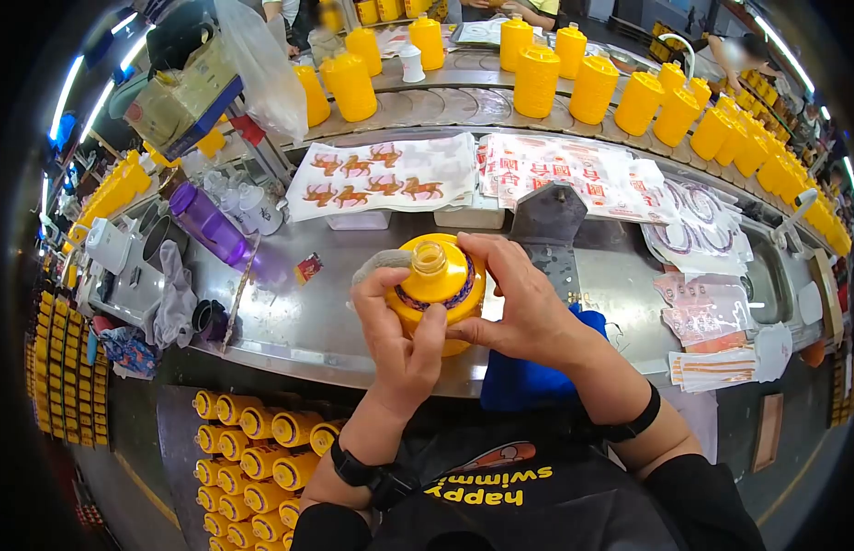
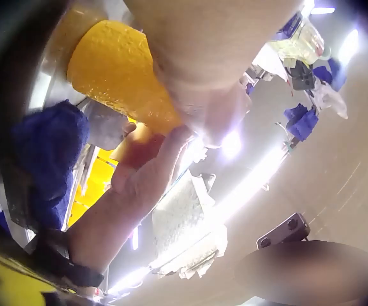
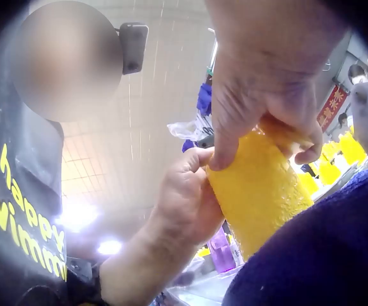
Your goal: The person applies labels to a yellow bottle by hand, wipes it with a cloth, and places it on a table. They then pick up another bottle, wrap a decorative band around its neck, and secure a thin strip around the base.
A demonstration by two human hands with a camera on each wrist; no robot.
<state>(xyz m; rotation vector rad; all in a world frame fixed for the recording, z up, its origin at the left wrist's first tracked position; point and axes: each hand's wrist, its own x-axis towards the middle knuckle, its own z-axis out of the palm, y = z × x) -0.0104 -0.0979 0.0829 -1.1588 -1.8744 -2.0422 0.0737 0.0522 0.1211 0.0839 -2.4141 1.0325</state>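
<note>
A yellow bottle (image 1: pixel 463 271) with a bare, glossy neck stands upright over the near edge of the metal bench. Around its shoulder runs a dark purple patterned band (image 1: pixel 459 297). My left hand (image 1: pixel 395 335) holds the bottle from the left, thumb on the shoulder by the band. A grey cover (image 1: pixel 379 264) sits on one of its fingers. From the right, my right hand (image 1: pixel 528 303) grips the bottle, thumb low on the front and fingers over the far shoulder. The bottle's textured side (image 3: pixel 257 191) shows under both hands in the right wrist view.
Sheets of horse decals (image 1: pixel 376 174) and red-character decals (image 1: pixel 574 179) lie behind the bottle. A blue cloth (image 1: pixel 537 367) hangs at the bench's front edge. A purple bottle (image 1: pixel 206 223) stands left. Several yellow bottles (image 1: pixel 537 83) line the conveyor; more (image 1: pixel 261 459) lie below left.
</note>
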